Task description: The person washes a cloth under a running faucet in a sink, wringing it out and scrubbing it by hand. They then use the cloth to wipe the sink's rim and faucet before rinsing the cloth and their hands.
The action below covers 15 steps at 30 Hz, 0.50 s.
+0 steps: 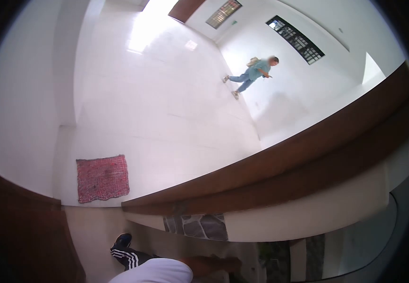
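Observation:
My right hand (231,265) is at the bottom of the view, at the end of my bare forearm, which reaches out to the right from my white shirt (159,271). It is dim and blurred, so its fingers and anything in them cannot be made out. Nearest to it is a dark, greenish panel (273,259), apart from the hand as far as I can see. My left hand does not show. A dark shoe (123,240) and black trousers with white stripes (128,257) appear below the doorway.
A red woven mat (103,179) lies on the pale floor (166,113) just past the doorway. Brown wooden framing (280,165) crosses the right side, and a brown door (25,231) stands at left. Farther off, a person in a blue-green top (259,68) walks by the wall.

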Tool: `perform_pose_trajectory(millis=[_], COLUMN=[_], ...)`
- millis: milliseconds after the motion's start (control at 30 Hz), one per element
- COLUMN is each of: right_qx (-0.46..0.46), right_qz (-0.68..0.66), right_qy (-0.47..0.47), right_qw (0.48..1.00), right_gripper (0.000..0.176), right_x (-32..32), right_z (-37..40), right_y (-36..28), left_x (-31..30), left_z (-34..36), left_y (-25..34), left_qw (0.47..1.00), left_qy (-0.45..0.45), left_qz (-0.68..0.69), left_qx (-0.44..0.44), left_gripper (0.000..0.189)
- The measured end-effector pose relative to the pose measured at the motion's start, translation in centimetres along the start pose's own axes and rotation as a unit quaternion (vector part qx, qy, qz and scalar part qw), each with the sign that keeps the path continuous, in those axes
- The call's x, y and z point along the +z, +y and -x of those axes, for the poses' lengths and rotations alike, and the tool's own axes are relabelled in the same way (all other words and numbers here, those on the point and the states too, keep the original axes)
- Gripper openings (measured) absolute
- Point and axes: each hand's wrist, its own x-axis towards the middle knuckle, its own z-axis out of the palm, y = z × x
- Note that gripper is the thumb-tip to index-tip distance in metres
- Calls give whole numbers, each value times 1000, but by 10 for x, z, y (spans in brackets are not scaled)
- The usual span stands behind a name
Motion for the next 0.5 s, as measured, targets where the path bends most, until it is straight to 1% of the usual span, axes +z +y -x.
perform_pose_trajectory(millis=[133, 200, 233, 267, 300, 333, 400, 433, 467, 500], right_qx=[18, -16, -73, -126, -179, -124, -12, 2, 20, 41], right_qz=[9, 54, 148, 241, 330, 322, 304, 294, 281, 264], right_qy=[-1, 3, 17, 42, 59, 60, 62, 84, 105, 128], right_qw=[1000, 998, 986, 961, 925, 937, 951, 952, 954, 955], right_gripper=[26, 26, 26, 26, 27, 32, 44, 47, 50, 53], right_x=[11, 14, 13, 12, 13, 9, -9, -16, -22, -27], right_z=[28, 32, 24, 16, 8, 8, 9, 11, 9, 11], right_y=[14, 31, 52, 70, 91, 88, 49, 19, 0, -24], left_x=[16, 22, 13, 1, -8, -16, -37, -52, -67, -78], left_z=[-11, -19, -17, -13, -8, 1, 14, 18, 17, 7], left_y=[-19, -28, -25, -20, -17, -13, -2, 2, -2, -9], left_qw=[995, 990, 993, 995, 995, 981, 922, 900, 887, 877], left_qy=[93, 134, 105, 75, 44, 112, 243, 257, 239, 198], left_qz=[23, 25, 46, 67, 86, 157, 298, 346, 384, 418], left_qx=[20, 34, 21, 6, -9, -21, -47, -63, -94, -128], left_gripper=[17, 17, 19, 21, 23, 31, 49, 46, 43, 41])
